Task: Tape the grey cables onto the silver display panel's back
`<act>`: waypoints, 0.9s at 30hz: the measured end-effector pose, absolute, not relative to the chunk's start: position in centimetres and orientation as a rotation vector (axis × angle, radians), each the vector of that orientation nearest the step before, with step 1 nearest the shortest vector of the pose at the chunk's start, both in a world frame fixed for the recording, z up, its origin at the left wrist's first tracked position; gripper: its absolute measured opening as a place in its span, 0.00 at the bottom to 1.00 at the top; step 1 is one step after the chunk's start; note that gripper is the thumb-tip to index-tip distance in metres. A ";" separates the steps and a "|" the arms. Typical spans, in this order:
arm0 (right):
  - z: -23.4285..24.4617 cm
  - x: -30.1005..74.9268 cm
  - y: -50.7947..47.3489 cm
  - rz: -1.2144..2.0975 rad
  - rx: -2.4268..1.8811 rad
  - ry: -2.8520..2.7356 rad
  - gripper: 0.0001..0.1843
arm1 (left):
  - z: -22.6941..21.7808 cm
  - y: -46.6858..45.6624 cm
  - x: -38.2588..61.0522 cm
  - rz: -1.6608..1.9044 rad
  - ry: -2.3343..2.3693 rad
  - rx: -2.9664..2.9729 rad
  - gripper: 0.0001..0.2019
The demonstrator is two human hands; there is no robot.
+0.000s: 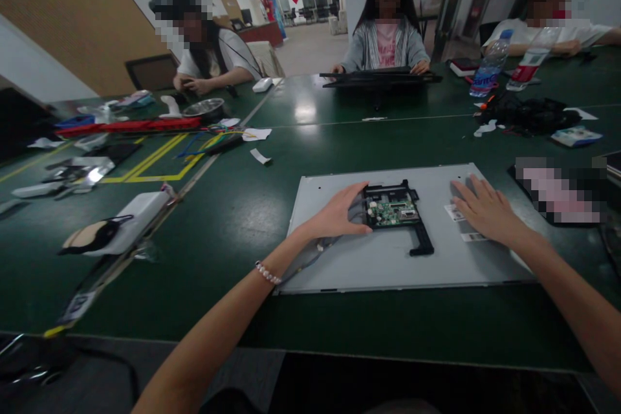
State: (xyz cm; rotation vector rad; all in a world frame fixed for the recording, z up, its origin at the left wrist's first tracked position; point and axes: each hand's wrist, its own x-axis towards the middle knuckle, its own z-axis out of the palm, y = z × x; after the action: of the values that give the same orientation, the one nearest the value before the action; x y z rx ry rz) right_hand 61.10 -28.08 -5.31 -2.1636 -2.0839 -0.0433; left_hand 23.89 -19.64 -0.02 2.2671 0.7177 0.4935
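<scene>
Nearest me ran the smooth, dark green tabletop [412,323], bearing a flat, pale grey panel [359,272] with a thin straight rim. Thin cables [313,259] trailed over its left side, near my bracelet [268,273] of round beads. I had the left hand [334,210] arched in a wide C around the left end of a black frame [423,239]; I couldn't tell whether it gripped. The frame, seemingly plastic, lay about mid-panel, one bent arm reaching nearward, with a green circuit board [392,212] full of small parts. My right hand [488,213] was spread palm down over the panel's right side by white labels [473,237], holding nothing visible. I judged the step as steadying or placing the frame; the next move called for light pressure on its edges. Farther off were a curled paper scrap [261,156] and a clear bottle [489,68].
</scene>
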 end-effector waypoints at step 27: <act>-5.7 60.1 -27.7 0.102 -1.858 -2.356 0.33 | 0.6 -19.5 23.0 0.492 0.822 2.287 0.45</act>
State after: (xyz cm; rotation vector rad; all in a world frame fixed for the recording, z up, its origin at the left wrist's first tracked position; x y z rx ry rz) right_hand 60.11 -27.66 -5.68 -1.8579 -2.3564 0.1015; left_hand 22.98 -19.49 0.58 2.2868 0.8221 0.4916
